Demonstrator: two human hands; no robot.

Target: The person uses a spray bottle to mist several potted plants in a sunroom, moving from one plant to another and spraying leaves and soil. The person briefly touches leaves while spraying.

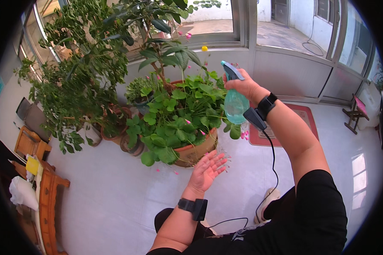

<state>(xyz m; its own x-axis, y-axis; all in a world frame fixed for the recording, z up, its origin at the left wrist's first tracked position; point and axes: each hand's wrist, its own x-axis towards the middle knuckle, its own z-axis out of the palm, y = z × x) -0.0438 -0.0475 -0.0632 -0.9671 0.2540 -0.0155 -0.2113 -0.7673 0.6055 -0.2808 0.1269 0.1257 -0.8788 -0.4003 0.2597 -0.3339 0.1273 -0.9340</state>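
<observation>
My right hand (242,84) grips a teal spray bottle (236,106) by its neck, with the trigger head tilted toward the upper left. The bottle is translucent and hangs beside the right edge of a leafy potted plant (178,127) with clover-like leaves and small pink flowers. My left hand (208,170) holds nothing; its palm is turned up and its fingers are apart, near thin drooping flower stems. Just behind those fingers stands the plant's terracotta pot (194,151). Both wrists wear black strapped devices with cables.
A tall bushy plant (89,63) and smaller pots crowd the left side by the windows. Lower left stands a wooden cabinet (49,204). A red-bordered mat (284,137) lies by the door panels. At right is a folding stool (356,111). A black cable (276,169) hangs beneath my right arm.
</observation>
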